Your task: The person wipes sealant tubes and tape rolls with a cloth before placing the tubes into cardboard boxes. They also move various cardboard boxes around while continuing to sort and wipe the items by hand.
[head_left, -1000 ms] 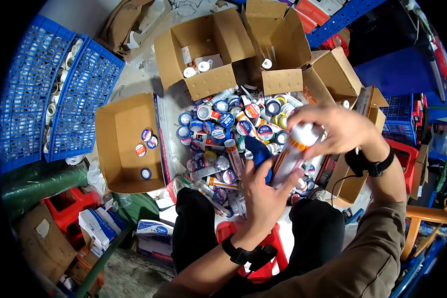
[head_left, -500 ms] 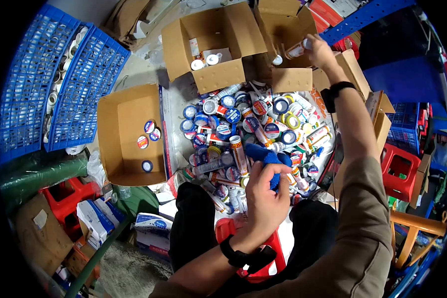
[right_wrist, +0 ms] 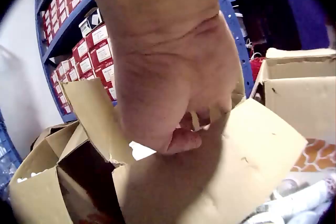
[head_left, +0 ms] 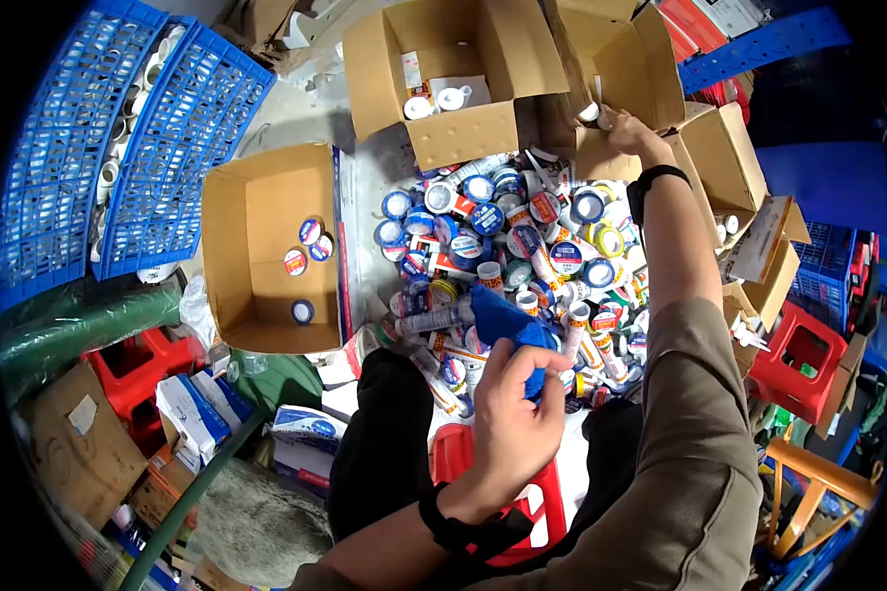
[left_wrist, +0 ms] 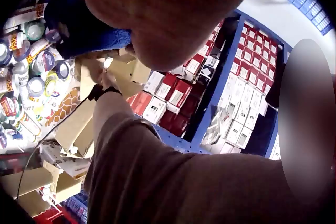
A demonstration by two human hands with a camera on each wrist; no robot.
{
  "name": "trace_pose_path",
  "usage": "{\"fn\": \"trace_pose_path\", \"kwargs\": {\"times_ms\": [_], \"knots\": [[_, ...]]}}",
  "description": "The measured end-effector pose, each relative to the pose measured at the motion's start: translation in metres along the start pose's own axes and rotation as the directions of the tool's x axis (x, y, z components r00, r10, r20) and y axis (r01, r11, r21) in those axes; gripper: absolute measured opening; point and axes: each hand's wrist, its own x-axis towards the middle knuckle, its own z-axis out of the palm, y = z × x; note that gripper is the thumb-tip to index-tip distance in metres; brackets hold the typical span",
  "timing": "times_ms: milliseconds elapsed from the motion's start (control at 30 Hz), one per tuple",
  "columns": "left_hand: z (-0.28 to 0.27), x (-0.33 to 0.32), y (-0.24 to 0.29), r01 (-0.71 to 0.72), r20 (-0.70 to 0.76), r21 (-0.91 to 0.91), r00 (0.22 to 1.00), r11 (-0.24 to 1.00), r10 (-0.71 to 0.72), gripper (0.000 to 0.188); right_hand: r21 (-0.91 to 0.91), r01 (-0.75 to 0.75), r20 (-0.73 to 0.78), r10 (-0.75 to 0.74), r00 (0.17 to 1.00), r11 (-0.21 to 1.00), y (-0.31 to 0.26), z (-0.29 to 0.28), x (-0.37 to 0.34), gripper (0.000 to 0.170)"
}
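Observation:
My left hand holds a bunched blue cloth over a pile of tape rolls and printed tubes. In the left wrist view the same blue cloth hangs past the edge of that hand. My right hand reaches to the front flap of the cardboard box at the back right. A white round piece sits beside its fingertips. In the right wrist view the right hand has bent fingers over the flap; I cannot tell whether a tube is in it.
Another cardboard box with white rolls stands at the back. A box on the left holds several tape rolls. Blue crates stand at far left, a red stool at right. Shelves of red and white boxes rise beyond the right arm.
The right hand took a printed tube from beside the left hand, carried it up to the back right box, then lowered to its front flap. The left hand kept the blue cloth.

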Motion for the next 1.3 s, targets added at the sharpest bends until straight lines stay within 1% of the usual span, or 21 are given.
{"fn": "trace_pose_path", "kwargs": {"times_ms": [133,200,433,500,533,567,600,700,733,767,833,900,933,967,1033,1067,1133,1167,1200,1233,1300], "knots": [[0.009,-0.004,0.004,-0.024,0.031,-0.009,0.999,1.0,0.024,0.01,0.008,0.012,-0.136,-0.011,0.991,1.0,0.01,0.028,0.007,0.061],[0.012,-0.007,0.001,-0.014,0.038,-0.009,0.999,1.0,0.014,0.011,-0.119,0.005,-0.212,-0.031,0.977,0.993,0.013,0.037,0.01,0.061],[0.015,-0.015,0.011,0.038,0.171,-0.039,0.985,0.999,-0.031,0.012,-0.07,-0.021,-0.233,0.004,0.972,0.997,0.009,0.047,-0.013,0.061],[0.015,-0.016,0.01,-0.004,0.169,-0.039,0.986,0.999,0.01,0.011,-0.05,0.114,-0.651,-0.119,0.75,0.992,-0.01,0.052,-0.049,0.055],[0.012,-0.014,0.017,0.026,0.164,-0.029,0.986,0.999,-0.021,0.01,-0.038,0.207,-0.702,-0.173,0.691,0.978,-0.019,0.054,-0.064,0.049],[0.009,-0.01,0.021,0.052,0.156,-0.018,0.987,0.999,-0.048,0.01,0.003,0.352,-0.652,-0.265,0.711,0.936,-0.024,0.066,-0.082,0.047],[0.011,-0.009,0.017,-0.055,0.09,-0.042,0.994,0.998,0.058,0.011,0.186,0.353,-0.452,-0.239,0.859,0.917,-0.05,0.059,-0.12,0.052],[0.006,-0.006,0.021,-0.105,0.048,-0.082,0.993,0.991,0.109,0.017,-0.158,0.451,-0.156,-0.473,0.867,0.878,-0.071,0.102,-0.178,0.073],[0.006,-0.005,0.021,-0.125,0.025,-0.108,0.991,0.986,0.128,0.019,-0.173,0.399,-0.074,-0.416,0.906,0.9,-0.081,0.103,-0.198,0.084],[0.005,-0.008,0.025,-0.06,0.032,-0.099,0.997,0.993,0.064,0.026,-0.237,0.376,-0.113,-0.41,0.905,0.896,-0.08,0.12,-0.208,0.066],[0.003,-0.009,0.03,-0.069,0.011,-0.114,0.997,0.991,0.07,0.035,-0.235,0.286,-0.057,-0.307,0.95,0.929,-0.082,0.133,-0.21,0.054],[0.003,-0.013,0.028,-0.083,0.02,-0.171,0.996,0.982,0.087,0.045,-0.245,0.213,-0.078,-0.238,0.968,0.946,-0.086,0.148,-0.206,0.046],[0.002,-0.014,0.031,-0.1,-0.018,-0.228,0.995,0.968,0.098,0.047,-0.234,0.206,-0.129,-0.24,0.962,0.95,-0.089,0.147,-0.213,0.053],[0.001,-0.016,0.035,-0.118,-0.055,-0.281,0.993,0.952,0.107,0.048,-0.236,0.204,-0.142,-0.242,0.96,0.95,-0.088,0.141,-0.216,0.053],[-0.009,-0.017,0.039,-0.126,-0.079,-0.28,0.991,0.952,0.108,0.046,0.151,0.166,-0.234,-0.128,0.964,0.974,-0.09,0.114,-0.238,0.066],[-0.014,-0.017,0.039,-0.145,-0.067,-0.273,0.989,0.951,0.131,0.041,0.119,0.295,-0.358,-0.236,0.903,0.948,-0.081,0.095,-0.25,0.079],[-0.024,-0.018,0.043,-0.216,-0.059,-0.199,0.976,0.956,0.208,0.032,0.184,0.327,-0.316,-0.259,0.913,0.927,-0.057,0.037,-0.285,0.081],[-0.027,-0.02,0.047,-0.267,-0.057,-0.127,0.964,0.955,0.261,0.029,0.065,0.234,-0.346,-0.198,0.917,0.97,-0.049,0.001,-0.315,0.081],[-0.027,-0.024,0.048,-0.292,-0.061,-0.148,0.956,0.945,0.285,0.028,0.179,0.177,-0.386,-0.096,0.918,0.968,-0.037,-0.032,-0.345,0.078],[-0.027,-0.027,0.047,-0.351,-0.076,-0.124,0.936,0.928,0.344,0.027,0.087,0.243,-0.53,-0.161,0.832,0.966,0.002,-0.043,-0.355,0.076],[-0.026,-0.038,0.049,-0.381,-0.027,-0.218,0.923,0.898,0.385,0.026,0.175,0.134,-0.59,-0.005,0.807,0.975,0.056,-0.076,-0.408,0.074]]}}
